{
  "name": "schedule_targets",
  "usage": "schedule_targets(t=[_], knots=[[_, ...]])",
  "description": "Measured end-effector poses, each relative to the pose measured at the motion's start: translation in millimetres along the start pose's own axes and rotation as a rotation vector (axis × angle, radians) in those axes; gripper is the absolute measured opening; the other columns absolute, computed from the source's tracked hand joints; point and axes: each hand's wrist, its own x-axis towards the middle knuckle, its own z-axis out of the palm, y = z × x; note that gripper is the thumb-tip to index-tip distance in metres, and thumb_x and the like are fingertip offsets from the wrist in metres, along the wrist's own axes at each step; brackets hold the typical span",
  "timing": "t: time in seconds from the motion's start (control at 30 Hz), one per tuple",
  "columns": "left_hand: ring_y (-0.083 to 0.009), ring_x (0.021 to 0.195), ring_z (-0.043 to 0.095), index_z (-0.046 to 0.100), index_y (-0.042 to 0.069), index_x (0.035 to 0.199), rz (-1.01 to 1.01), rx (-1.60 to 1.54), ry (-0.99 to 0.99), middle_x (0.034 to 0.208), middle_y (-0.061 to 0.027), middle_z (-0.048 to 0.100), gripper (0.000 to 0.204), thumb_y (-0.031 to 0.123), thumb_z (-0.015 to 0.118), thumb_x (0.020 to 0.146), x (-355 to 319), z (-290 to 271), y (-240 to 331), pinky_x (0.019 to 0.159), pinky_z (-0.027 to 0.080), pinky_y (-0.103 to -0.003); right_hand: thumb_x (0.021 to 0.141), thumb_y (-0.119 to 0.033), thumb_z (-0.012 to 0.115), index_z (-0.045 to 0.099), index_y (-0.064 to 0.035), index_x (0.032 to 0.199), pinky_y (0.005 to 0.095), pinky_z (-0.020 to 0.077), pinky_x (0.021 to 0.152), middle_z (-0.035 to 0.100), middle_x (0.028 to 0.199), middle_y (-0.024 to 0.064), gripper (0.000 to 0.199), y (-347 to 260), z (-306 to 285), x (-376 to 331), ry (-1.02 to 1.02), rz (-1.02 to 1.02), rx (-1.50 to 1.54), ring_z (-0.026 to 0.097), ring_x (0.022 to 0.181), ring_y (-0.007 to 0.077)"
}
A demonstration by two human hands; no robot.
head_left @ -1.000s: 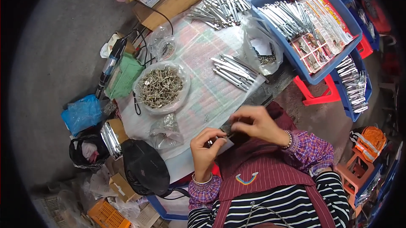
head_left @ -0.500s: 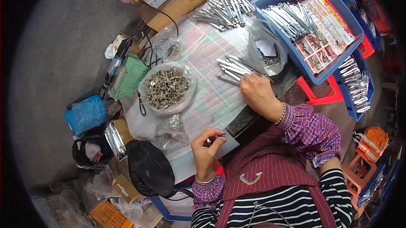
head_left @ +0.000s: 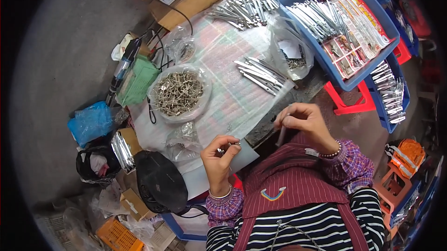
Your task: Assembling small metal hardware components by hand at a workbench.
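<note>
My left hand (head_left: 219, 158) is closed in a pinch over the table's near edge. A small metal part (head_left: 238, 144) shows at its thumb tip, perhaps a screw; its exact kind is too small to tell. To the right, my right hand (head_left: 305, 121) grips a slim metal strip (head_left: 281, 136), which hangs down from the fingers and is smeared by motion. Several similar silver strips (head_left: 261, 75) lie in a small loose pile on the table beyond it. Left of that pile, a clear plastic bag (head_left: 208, 93) stands rolled down around many small screws (head_left: 179, 93).
A blue bin (head_left: 348, 84) with metal strips stands at the right, near a red stool (head_left: 356, 106). A larger strip pile (head_left: 247, 6) lies at the back. A power screwdriver (head_left: 123, 67) rests at the left. A black cap (head_left: 160, 181) sits by the table's near left corner.
My right hand has come away from the small strip pile toward my body, with one metal strip in its fingers. My left hand stays pinched, only slightly shifted.
</note>
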Motion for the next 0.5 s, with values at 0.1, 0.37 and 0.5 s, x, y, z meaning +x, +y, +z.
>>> schedule_targets(t=[0.1,0.37,0.5], knots=[[-0.0049,0.061,0.047,0.066,-0.001,0.078,-0.002,0.03,-0.04,0.076,-0.0002,0.059,0.01,-0.003,0.067,0.069,-2,8,3,0.056,0.034,-0.019,0.092,-0.024,0.056,0.056,-0.0037,0.096,0.0191,0.0436,0.051,0.063,0.076,0.0056,0.02,17,7,-11,-0.101,0.408,0.523,0.055,0.054,0.0081],[-0.0028,0.058,0.042,0.067,0.0,0.08,0.069,0.096,-0.063,0.075,0.0002,0.059,0.013,-0.006,0.067,0.068,-11,27,-7,0.051,0.031,-0.018,0.093,-0.02,0.051,0.055,0.0046,0.11,0.0209,0.0432,0.062,0.053,0.083,0.0034,0.03,39,22,-31,-0.108,0.548,0.745,0.049,0.07,0.0079],[-0.0046,0.062,0.047,0.066,0.0,0.081,0.059,0.08,-0.065,0.078,-0.0016,0.06,0.015,-0.007,0.067,0.068,-16,35,-9,0.056,0.035,-0.018,0.093,-0.012,0.052,0.056,0.0047,0.111,0.0205,0.0461,0.064,0.056,0.083,0.0022,0.025,33,28,-32,-0.058,0.643,0.704,0.053,0.069,0.0088]])
